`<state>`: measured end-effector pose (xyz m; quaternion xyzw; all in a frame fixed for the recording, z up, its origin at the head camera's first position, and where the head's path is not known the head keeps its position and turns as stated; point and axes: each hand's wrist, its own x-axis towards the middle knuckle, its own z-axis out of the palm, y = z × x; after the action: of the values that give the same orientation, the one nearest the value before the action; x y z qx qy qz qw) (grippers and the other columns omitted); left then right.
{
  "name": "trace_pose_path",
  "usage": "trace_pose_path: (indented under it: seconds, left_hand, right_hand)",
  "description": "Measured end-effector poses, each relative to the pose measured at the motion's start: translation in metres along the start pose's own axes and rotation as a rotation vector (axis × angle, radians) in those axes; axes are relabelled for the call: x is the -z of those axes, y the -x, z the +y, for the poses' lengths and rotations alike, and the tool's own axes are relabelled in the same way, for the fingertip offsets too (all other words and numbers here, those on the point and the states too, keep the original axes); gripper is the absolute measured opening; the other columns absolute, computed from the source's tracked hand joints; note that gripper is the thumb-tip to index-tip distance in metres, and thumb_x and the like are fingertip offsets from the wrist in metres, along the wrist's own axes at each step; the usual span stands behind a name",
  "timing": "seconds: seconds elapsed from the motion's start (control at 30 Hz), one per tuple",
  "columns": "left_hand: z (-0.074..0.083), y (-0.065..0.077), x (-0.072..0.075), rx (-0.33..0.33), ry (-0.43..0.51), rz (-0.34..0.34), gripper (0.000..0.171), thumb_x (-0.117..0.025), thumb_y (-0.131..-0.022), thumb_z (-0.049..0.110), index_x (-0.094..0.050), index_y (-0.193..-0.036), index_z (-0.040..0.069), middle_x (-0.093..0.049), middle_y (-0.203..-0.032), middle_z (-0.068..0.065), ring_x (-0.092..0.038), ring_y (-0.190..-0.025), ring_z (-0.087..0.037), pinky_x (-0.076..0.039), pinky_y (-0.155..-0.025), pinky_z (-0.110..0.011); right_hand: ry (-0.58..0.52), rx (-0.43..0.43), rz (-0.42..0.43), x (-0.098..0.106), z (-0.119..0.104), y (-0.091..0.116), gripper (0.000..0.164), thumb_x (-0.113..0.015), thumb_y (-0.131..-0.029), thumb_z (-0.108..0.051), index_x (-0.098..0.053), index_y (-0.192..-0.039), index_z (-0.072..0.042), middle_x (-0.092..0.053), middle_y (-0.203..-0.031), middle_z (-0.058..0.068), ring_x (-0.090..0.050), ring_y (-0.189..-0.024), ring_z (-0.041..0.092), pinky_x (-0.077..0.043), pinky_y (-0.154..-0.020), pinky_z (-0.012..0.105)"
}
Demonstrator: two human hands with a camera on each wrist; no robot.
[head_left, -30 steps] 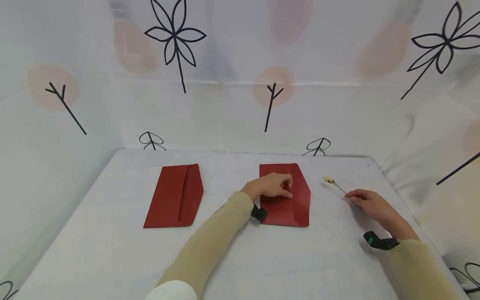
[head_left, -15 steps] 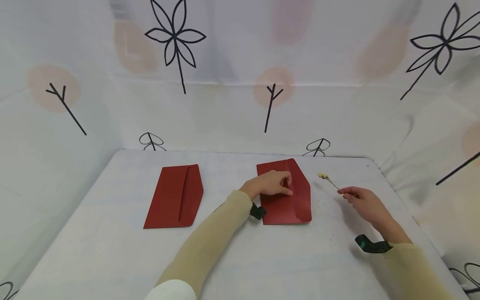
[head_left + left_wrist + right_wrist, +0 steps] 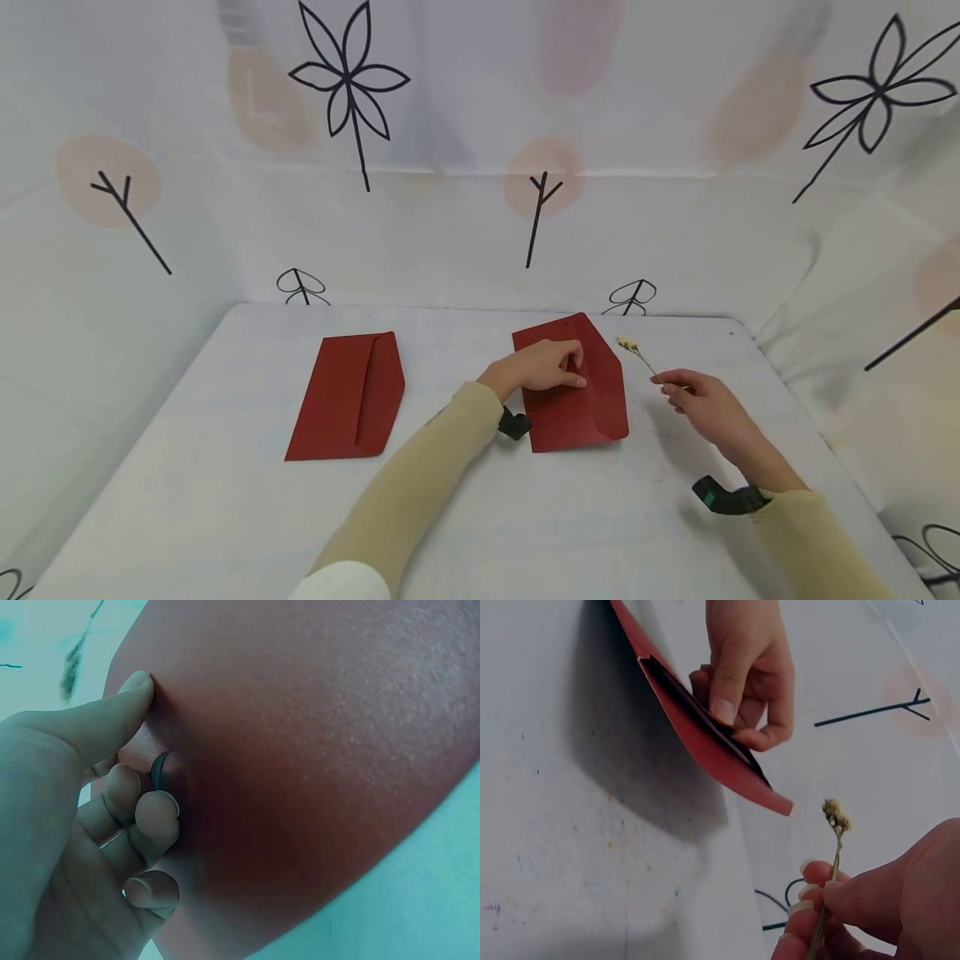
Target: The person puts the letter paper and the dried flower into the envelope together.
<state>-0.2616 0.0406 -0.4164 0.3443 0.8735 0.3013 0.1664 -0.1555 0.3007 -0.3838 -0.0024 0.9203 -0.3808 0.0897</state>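
Note:
My left hand [image 3: 543,365] pinches a red envelope [image 3: 566,421] near the middle of its pocket edge, thumb and fingers at the mouth. In the right wrist view the envelope [image 3: 712,761] is tilted up from the table, and a dark slit shows at its mouth. The left wrist view has the envelope [image 3: 322,750] filling most of the frame behind the curled fingers. Right of it, my right hand [image 3: 708,408] holds a small dried flower [image 3: 628,343] by its thin stem between thumb and fingers. Its yellowish head [image 3: 835,814] points toward the envelope, apart from it.
A second red envelope [image 3: 345,396] lies flat at the left, its flap side to the right. Both rest areas are on a white-covered table [image 3: 450,517]. A white cloth [image 3: 450,233] with printed flowers and twigs hangs behind and at the sides.
My right hand has moved left with the dried flower, closer to the envelope. The envelope in my left hand has turned slightly and its far edge has risen. The left hand stays nearly in place.

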Motion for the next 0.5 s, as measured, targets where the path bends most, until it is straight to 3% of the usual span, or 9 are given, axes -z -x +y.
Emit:
trace_pose_path:
  seconds: [0.37, 0.5]
  left_hand:
    - [0.005, 0.003, 0.002, 0.0, 0.001, 0.003, 0.024, -0.068, -0.095, 0.035, -0.053, -0.104, 0.019, -0.057, -0.078, 0.0, -0.053, -0.068, -0.01, -0.044, -0.063, -0.021]
    - [0.005, 0.003, 0.001, -0.001, -0.002, 0.007, 0.024, -0.069, -0.095, 0.035, -0.053, -0.104, 0.019, -0.057, -0.078, 0.001, -0.053, -0.068, -0.009, -0.044, -0.062, -0.021]
  right_hand:
    - [-0.04, 0.049, -0.035, -0.011, -0.019, -0.001, 0.032, -0.049, -0.104, -0.01, -0.054, -0.131, 0.006, -0.06, -0.116, 0.025, -0.058, -0.096, 0.034, -0.053, -0.078, 0.038]
    - [-0.062, 0.049, -0.042, -0.016, -0.023, -0.004, 0.033, -0.052, -0.103, -0.011, -0.054, -0.13, 0.007, -0.061, -0.117, 0.025, -0.062, -0.097, 0.034, -0.056, -0.081, 0.041]
